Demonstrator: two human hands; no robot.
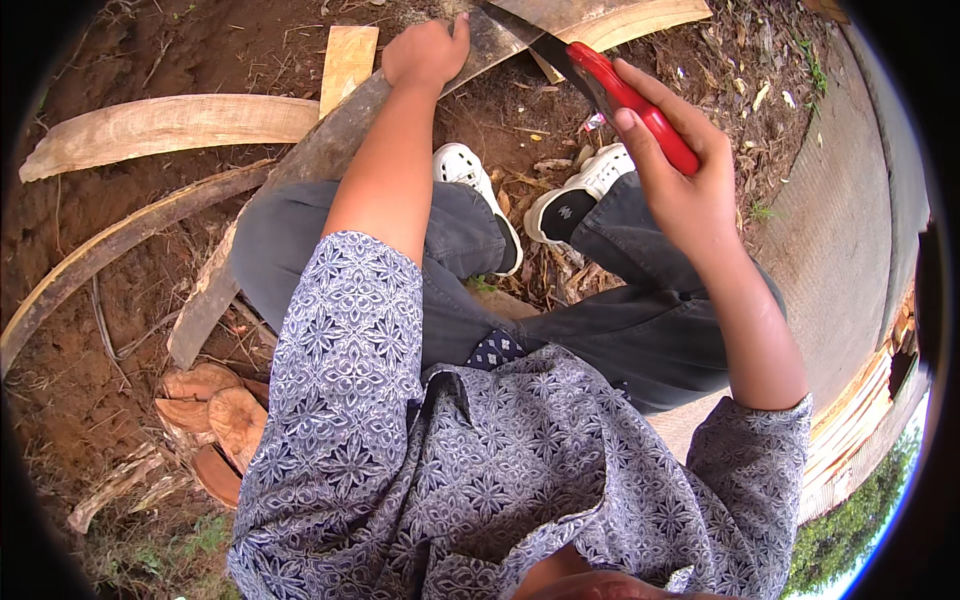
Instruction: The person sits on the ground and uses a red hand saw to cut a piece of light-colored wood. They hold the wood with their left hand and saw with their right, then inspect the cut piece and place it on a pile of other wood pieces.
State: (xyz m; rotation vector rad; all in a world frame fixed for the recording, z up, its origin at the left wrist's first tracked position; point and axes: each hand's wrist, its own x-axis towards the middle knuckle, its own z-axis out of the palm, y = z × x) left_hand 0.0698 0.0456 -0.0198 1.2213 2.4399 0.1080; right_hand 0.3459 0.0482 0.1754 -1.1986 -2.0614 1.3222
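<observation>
My right hand (pixel 690 160) is wrapped round the red handle of a hand saw (pixel 545 45). Its dark, narrow blade slants up to the left and lies across a long grey-brown plank (pixel 330 140) near the top of the view. On that plank, left of the blade, rests my left hand (pixel 428 52), fingers curled over the wood and thumb pointing toward the saw. The plank runs down to the left beside my bent leg. Where the saw teeth meet the wood is too small to make out.
A pale curved board (pixel 170 130) and a bark-edged strip (pixel 110 240) lie on brown soil to the left. Cut wood pieces (pixel 235 420) are piled at lower left. My white shoes (pixel 470 180) stand below the plank. A grey corrugated sheet (pixel 830 200) spans the right.
</observation>
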